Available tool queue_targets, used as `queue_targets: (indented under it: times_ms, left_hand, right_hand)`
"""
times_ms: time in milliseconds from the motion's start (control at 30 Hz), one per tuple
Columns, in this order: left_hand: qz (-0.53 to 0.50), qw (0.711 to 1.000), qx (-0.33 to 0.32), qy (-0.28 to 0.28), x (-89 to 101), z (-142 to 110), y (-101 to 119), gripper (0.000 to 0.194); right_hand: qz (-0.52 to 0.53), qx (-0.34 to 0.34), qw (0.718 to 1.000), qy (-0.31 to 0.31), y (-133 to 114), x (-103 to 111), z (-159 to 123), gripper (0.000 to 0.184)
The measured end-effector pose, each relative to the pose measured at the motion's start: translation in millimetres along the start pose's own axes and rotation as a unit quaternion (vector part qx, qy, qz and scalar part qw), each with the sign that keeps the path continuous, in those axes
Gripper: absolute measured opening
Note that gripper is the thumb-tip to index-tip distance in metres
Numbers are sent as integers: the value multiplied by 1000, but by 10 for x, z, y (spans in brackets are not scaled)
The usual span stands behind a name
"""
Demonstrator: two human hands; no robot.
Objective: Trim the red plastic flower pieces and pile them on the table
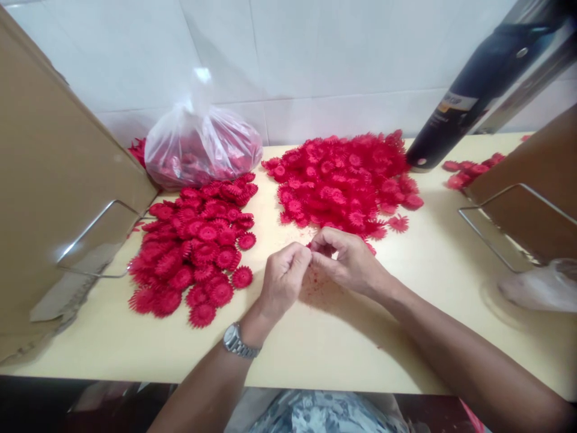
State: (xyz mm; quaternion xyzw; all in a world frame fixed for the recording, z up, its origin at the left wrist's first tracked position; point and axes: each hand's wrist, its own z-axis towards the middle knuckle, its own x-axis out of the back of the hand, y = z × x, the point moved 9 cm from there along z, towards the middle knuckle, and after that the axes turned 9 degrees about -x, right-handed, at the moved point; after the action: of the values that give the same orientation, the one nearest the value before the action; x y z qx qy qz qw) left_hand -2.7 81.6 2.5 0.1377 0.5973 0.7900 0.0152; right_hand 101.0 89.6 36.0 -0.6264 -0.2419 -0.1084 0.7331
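Note:
My left hand (287, 273) and my right hand (345, 255) meet above the middle of the table, fingers pinched together. A bit of a red artificial flower (309, 245) shows between the fingertips; the rest of it is hidden. Left of my left hand lies a heap of round red flower heads with toothed edges (198, 240). Just beyond my hands spreads another pile of red flowers (342, 177), looser and with frillier petals. Small red crumbs (315, 278) are scattered on the table under my fingers.
A tied clear plastic bag (202, 147) of red pieces stands by the tiled wall. A dark bottle (469, 102) rises at back right. Cardboard sheets (58, 180) with wire stands (112, 204) flank both sides of the yellow table (180, 355). More red flowers (471, 171) lie far right.

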Motion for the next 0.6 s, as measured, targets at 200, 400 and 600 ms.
queue_targets:
  times_ms: [200,400,600]
  left_hand:
    - [-38,999,8,-31,-79,14,-31,24]
    - [-102,994,39,12,-60,17,-103,23]
    - [-154,985,44,60,11,9,-161,22]
  right_hand:
    - [143,-45,988,-35,116,16,20,9]
    - [70,-58,996,10,139,30,7,10]
    - [-74,-34,946,314,271,856,-3,11]
